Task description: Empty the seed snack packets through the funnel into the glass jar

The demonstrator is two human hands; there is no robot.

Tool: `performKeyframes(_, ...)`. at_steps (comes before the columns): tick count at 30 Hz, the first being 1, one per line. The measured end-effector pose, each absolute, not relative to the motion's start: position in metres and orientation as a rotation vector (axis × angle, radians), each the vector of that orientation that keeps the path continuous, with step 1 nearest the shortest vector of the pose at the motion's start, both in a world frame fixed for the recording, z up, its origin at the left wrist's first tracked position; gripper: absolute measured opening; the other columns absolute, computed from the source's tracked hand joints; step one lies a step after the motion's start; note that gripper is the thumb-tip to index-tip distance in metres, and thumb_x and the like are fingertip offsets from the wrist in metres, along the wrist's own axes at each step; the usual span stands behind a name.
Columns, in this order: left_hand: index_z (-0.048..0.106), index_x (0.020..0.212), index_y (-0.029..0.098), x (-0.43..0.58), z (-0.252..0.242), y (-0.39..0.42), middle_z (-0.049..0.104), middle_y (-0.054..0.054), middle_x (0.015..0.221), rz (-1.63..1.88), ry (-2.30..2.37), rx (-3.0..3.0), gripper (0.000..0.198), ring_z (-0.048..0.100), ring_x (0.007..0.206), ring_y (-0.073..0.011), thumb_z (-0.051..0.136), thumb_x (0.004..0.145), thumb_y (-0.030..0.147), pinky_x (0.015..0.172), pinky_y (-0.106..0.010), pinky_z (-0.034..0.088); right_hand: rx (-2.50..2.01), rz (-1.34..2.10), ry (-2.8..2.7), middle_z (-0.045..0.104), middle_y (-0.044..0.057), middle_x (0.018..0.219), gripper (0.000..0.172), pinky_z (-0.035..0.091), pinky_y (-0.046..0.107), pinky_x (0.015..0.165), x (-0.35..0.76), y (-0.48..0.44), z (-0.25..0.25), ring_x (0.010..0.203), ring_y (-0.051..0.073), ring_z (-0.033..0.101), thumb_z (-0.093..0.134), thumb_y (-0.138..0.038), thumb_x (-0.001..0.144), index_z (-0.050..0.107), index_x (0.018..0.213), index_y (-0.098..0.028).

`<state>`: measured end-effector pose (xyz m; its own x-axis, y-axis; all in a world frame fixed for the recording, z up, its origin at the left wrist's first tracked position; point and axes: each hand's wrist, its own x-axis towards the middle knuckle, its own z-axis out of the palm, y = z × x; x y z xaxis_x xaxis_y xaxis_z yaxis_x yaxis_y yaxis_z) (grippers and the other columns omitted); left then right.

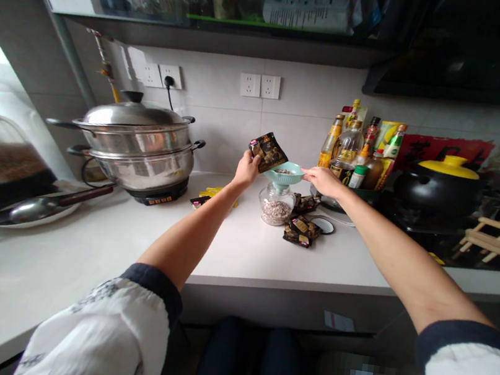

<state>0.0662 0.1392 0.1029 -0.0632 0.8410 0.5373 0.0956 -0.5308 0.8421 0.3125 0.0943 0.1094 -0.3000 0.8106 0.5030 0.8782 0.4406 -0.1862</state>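
A dark, patterned packet (270,152) is gripped in my left hand (247,169), tilted over a pale green funnel (283,177). Small light bits lie inside the funnel's bowl. My right hand (321,179) pinches the funnel's right rim. Below, the funnel's stem sits in the mouth of a clear glass jar (276,206), which is partly filled with greyish-brown pieces. Several similar dark packets (303,228) lie on the counter just right of the jar, with a round lid (322,224) beside them.
On the left stands a two-tier steel steamer (141,146) on an electric base; a pan (40,209) rests nearer me. Bottles of sauce and oil (353,143) line the wall at right. Further right are a black pot (440,188) with a yellow lid and a small wooden stool-shaped object (489,239).
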Motion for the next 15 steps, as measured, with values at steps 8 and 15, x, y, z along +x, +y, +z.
performKeyframes(8,0.054,0.107,0.022,0.064,0.1028,0.1433,0.065,-0.003,0.099,1.642,1.057,1.612,0.022,0.064,0.096,-0.0186,0.051,0.086,0.025,0.092,-0.044,0.051,-1.412,-0.149,-2.141,0.069,0.01,0.113,0.035,0.046,0.028,0.087,0.3111,0.0912,0.1131,0.101,0.022,0.064,0.055,-0.027,0.088,0.065,0.12,-0.019)
performKeyframes(15,0.055,0.105,0.023,0.0625,0.1023,0.1435,0.065,-0.003,0.101,1.672,1.073,1.642,0.023,0.062,0.104,-0.0204,0.056,0.082,0.024,0.097,-0.045,0.047,-1.416,-0.137,-2.154,0.069,0.011,0.114,0.036,0.046,0.03,0.086,0.3116,0.0924,0.1112,0.1,0.023,0.063,0.055,-0.027,0.088,0.064,0.122,-0.018)
